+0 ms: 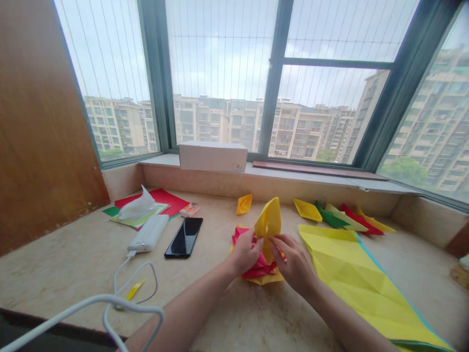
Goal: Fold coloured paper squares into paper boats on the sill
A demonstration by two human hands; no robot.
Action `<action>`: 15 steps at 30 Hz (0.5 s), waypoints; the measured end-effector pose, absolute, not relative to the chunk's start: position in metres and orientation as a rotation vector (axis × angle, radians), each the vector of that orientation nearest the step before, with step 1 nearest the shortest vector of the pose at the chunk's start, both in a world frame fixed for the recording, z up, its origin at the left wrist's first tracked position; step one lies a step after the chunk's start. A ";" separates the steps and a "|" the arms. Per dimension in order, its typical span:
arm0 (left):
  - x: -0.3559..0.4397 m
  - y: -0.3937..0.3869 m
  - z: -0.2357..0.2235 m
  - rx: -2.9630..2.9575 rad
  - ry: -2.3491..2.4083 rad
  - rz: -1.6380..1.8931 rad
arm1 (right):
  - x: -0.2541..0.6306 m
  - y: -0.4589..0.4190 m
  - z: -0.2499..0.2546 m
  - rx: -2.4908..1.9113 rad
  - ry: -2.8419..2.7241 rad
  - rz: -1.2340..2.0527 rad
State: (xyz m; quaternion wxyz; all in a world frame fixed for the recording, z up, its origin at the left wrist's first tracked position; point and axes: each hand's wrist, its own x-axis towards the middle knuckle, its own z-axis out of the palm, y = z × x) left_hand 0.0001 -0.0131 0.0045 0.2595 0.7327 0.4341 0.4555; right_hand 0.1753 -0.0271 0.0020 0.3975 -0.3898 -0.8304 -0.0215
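Observation:
My left hand point(245, 254) and my right hand point(293, 261) both pinch the lower part of a folded yellow paper piece point(268, 222), which stands upright between them. Under my hands lies a crumpled pile of red and yellow folded paper point(261, 270). A large creased yellow sheet point(351, 278) with a blue edge lies flat to the right of my right hand.
Several folded paper boats, yellow point(307, 210), green point(330, 217) and red point(361, 220), sit in a row by the sill; a small orange one point(244, 204) sits apart. A black phone point(184, 237), white power bank point(149, 233) with cable, coloured paper stack point(161, 201) and white box point(213, 156) are at left.

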 end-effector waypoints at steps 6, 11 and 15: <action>0.007 -0.029 0.014 2.287 1.045 1.077 | 0.186 -0.013 -0.003 -1.280 -1.772 0.279; 0.012 -0.034 0.019 2.304 1.108 1.038 | 0.189 -0.007 -0.010 -1.255 -1.668 0.408; 0.012 -0.034 0.021 2.332 1.116 1.027 | 0.187 -0.004 -0.014 -1.190 -1.635 0.443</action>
